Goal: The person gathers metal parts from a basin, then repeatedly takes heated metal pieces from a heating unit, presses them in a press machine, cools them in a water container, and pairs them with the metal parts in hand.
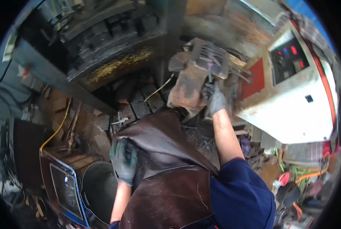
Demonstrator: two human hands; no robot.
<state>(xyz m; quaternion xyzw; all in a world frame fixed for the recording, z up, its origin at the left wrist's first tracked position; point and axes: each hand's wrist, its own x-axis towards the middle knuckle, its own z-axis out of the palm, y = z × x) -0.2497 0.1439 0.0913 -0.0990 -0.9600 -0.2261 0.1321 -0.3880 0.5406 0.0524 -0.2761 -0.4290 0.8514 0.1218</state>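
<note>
My right hand, in a grey glove with dark fingers, reaches forward and is closed round a slim metal tool. The tool points away from me, over a slotted metal grate on a rusty block-like stand. At its far end a small pinkish, glowing piece shows; blur hides its shape and how the tool meets it. My left hand, in a grey and green glove, lies against my brown leather apron. Its fingers are loosely bent and apart from the thumb, holding nothing I can see.
A white and red machine cabinet with lit displays stands at the right. A large dark press-like frame rises at the far left. A black bucket and a blue-edged panel are beside my left arm. Scrap litters the lower right.
</note>
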